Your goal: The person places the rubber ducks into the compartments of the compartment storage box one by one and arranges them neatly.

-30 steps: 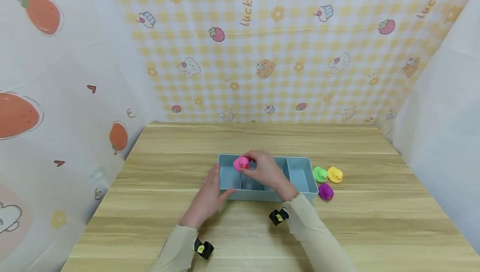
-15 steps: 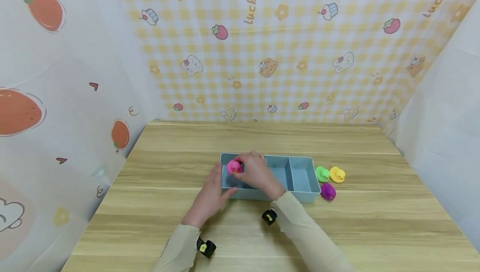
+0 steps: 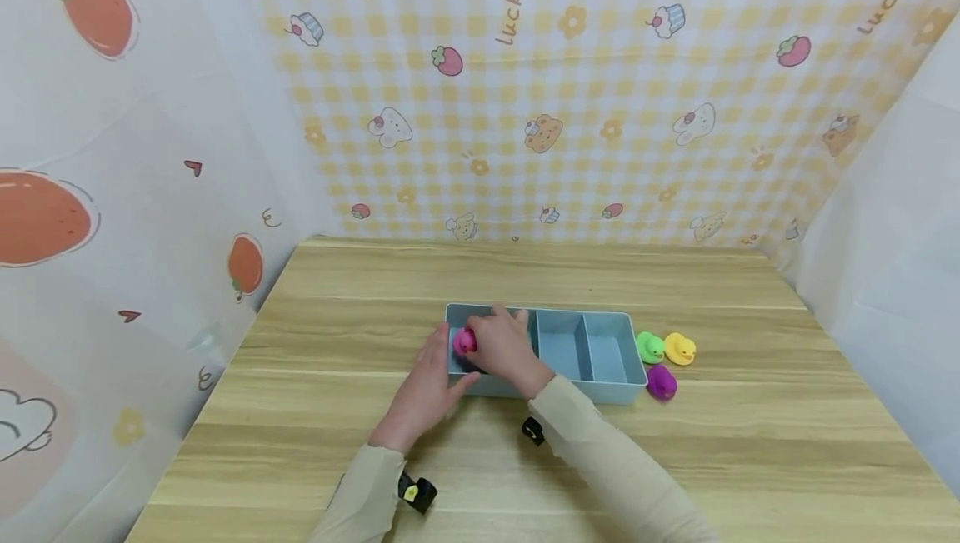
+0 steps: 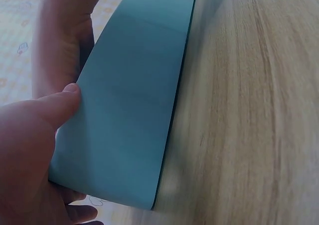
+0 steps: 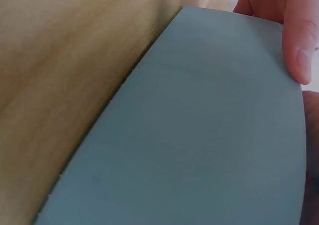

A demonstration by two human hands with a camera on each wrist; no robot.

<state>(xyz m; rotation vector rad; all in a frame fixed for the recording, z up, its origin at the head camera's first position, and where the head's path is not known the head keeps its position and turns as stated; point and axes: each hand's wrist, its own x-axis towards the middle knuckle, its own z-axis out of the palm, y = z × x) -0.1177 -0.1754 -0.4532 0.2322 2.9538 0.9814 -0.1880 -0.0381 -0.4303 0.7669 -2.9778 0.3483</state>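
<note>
Perhaps toppling was risked by hasty release of the pink plastic duck (image 3: 462, 343) pinched by the right hand (image 3: 506, 349), left hand (image 3: 426, 386) outspread against the oblong blue plastic box (image 3: 613, 393).

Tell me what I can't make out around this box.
Head view: part of the pink duck, behind the right hand.
Head view: any contents of the second-from-left compartment of the box, behind that hand.
Left wrist view: the box's inside, behind its near wall.
Right wrist view: part of the left hand, cut off by the edge.
</note>
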